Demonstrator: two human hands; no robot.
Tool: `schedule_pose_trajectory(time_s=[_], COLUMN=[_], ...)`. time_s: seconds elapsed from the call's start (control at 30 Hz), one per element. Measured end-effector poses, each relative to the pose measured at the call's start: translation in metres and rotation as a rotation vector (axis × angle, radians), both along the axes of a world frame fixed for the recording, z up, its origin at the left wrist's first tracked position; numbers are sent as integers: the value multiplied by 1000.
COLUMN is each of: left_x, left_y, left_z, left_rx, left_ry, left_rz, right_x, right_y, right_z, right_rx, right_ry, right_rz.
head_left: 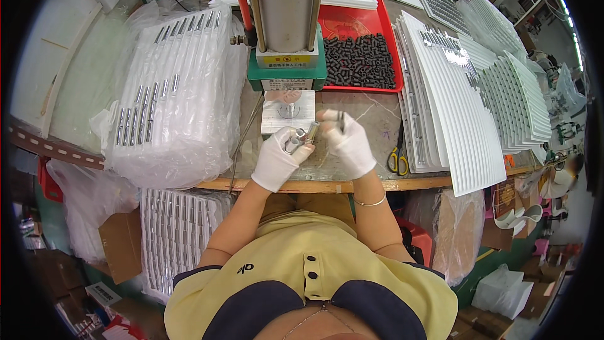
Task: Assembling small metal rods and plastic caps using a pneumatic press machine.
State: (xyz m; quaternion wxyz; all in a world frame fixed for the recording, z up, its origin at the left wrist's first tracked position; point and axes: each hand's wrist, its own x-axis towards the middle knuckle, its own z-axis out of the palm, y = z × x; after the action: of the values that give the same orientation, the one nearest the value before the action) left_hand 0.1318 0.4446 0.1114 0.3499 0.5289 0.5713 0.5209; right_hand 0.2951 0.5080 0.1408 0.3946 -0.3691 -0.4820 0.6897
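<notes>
Both hands wear white gloves and meet over the bench just in front of a small press. My left hand (277,158) grips a few short shiny metal tubes (294,141). My right hand (348,141) pinches one metal tube (312,132) by its end and also holds a small dark piece (340,121) between raised fingers. The two hands almost touch at the tubes. Right behind them lies the press's flat metal base plate (275,115) with a round silver post (289,111).
The press column (286,6) on a green base (286,77) stands behind. A red tray (390,56) holds several small black caps (360,62). White slotted trays in plastic wrap (173,88) lie left; stacked white trays (453,101) lie right. Yellow-handled scissors (397,157) rest by the bench edge.
</notes>
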Motion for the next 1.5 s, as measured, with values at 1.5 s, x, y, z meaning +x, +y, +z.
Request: schedule_pose_trajectory(time_s=[1.5], left_x=[-227], left_y=[22], left_z=[86], left_rx=[49], left_ry=[95], left_rz=[254], right_x=[-2], right_y=[161], right_z=[-12], right_rx=[415], right_ry=[-1386], right_rz=[-87])
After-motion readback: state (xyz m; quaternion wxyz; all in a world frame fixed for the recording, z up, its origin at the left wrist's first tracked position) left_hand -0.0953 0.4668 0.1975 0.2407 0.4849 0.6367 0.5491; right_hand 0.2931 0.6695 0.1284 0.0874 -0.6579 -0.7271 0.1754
